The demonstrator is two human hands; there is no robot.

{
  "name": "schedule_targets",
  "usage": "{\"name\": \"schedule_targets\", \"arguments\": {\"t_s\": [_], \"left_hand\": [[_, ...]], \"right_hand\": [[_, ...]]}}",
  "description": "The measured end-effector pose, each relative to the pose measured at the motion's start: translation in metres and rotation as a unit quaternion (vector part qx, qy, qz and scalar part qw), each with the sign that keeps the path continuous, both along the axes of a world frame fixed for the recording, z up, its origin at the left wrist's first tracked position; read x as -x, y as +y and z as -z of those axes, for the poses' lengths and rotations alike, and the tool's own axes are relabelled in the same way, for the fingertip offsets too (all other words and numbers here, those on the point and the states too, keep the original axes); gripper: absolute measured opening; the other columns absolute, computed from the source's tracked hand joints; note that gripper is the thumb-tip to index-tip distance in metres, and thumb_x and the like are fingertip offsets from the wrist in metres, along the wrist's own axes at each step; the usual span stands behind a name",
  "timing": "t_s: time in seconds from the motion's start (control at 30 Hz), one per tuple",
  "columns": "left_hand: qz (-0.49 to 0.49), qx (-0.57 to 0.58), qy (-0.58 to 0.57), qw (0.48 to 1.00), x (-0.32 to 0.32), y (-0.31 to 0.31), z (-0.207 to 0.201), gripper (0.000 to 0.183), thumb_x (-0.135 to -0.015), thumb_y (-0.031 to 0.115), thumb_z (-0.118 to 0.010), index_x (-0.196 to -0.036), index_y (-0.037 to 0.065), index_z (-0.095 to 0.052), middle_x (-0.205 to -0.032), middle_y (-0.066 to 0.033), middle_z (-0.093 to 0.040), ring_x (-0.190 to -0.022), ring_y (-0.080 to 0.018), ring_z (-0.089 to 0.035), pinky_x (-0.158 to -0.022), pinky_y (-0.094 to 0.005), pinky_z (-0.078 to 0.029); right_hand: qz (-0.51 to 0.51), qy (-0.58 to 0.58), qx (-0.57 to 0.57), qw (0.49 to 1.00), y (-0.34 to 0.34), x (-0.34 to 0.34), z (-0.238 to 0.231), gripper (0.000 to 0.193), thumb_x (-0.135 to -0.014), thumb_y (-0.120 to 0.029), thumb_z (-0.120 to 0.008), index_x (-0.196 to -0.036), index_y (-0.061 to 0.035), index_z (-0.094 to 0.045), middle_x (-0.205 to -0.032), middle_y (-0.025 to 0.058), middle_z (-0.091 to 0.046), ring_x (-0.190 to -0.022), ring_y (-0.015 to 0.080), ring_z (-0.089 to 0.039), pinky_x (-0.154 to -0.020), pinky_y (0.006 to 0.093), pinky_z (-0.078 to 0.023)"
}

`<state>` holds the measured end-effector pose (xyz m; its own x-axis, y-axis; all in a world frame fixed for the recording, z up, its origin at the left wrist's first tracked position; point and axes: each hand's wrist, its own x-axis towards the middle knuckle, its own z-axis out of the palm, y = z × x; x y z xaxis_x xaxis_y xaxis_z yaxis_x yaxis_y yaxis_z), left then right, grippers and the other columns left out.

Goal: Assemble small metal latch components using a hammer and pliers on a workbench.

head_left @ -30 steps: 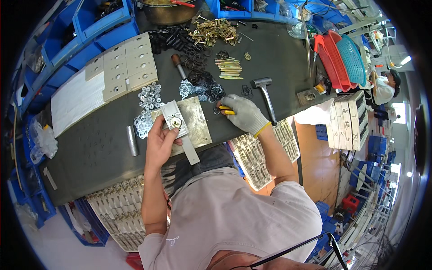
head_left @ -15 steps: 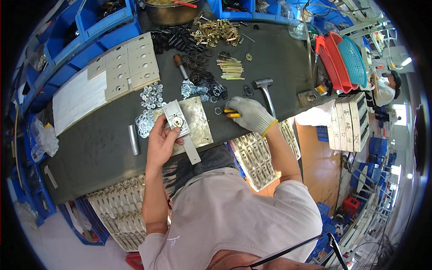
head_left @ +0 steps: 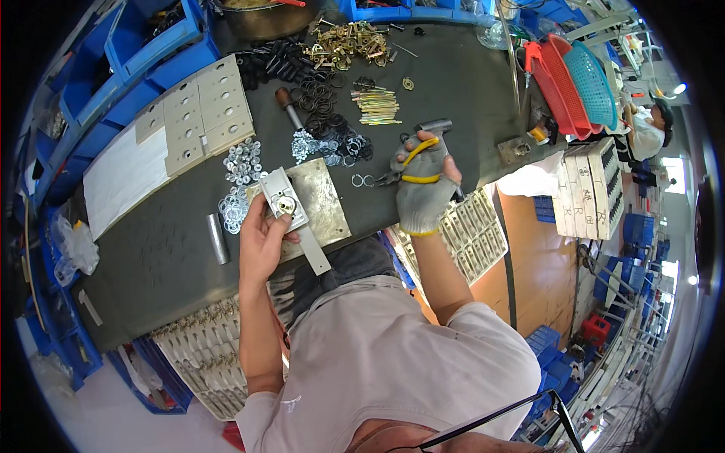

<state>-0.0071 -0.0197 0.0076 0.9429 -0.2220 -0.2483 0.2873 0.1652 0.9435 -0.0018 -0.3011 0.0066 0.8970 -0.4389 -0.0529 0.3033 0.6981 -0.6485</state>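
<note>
Dark workbench [head_left: 151, 257] strewn with metal parts, blue bins along its far edge.

Our bare left hand [head_left: 260, 241] grips a small lock plate [head_left: 283, 200] against a brass slab [head_left: 321, 198] at the bench's near edge. Our gloved right hand [head_left: 421, 189] is closed around yellow-handled pliers [head_left: 408, 162], their tip near two loose rings [head_left: 362, 180], just beside the slab.

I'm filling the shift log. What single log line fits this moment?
left hand: holds lock plate assembly | right hand, gloved: grips yellow-handled pliers by small rings | surface: dark workbench
</note>
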Motion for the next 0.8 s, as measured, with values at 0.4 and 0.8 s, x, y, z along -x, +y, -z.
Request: {"name": "schedule_targets", "arguments": {"t_s": [0.4,0.8], "left_hand": [[0.000,0.004,-0.005,1.000,0.000,0.000,-0.001,0.046,-0.098,0.000,-0.059,-0.142,-0.007,-0.048,-0.107,-0.0102,-0.071,-0.075,-0.0117,-0.068,-0.066,-0.0277,-0.059],[0.010,0.012,0.007,1.000,-0.001,0.004,0.003,0.046,-0.098,-0.001,-0.059,-0.143,-0.006,-0.048,-0.111,-0.0093,-0.069,-0.079,-0.0112,-0.067,-0.067,-0.0281,-0.060]], "right_hand": [[-0.178,0.012,0.061,0.982,-0.012,-0.026,0.000,0.052,-0.097,-0.048,-0.046,-0.093,-0.0007,-0.067,-0.084,0.0116,-0.061,-0.075,0.0223,-0.057,-0.070,0.0348,-0.048],[-0.123,0.028,0.095,0.988,-0.007,-0.035,-0.004,0.071,-0.096,-0.060,-0.041,-0.122,0.0022,-0.063,-0.100,0.0107,-0.063,-0.088,0.0211,-0.058,-0.081,0.0330,-0.047]]}}
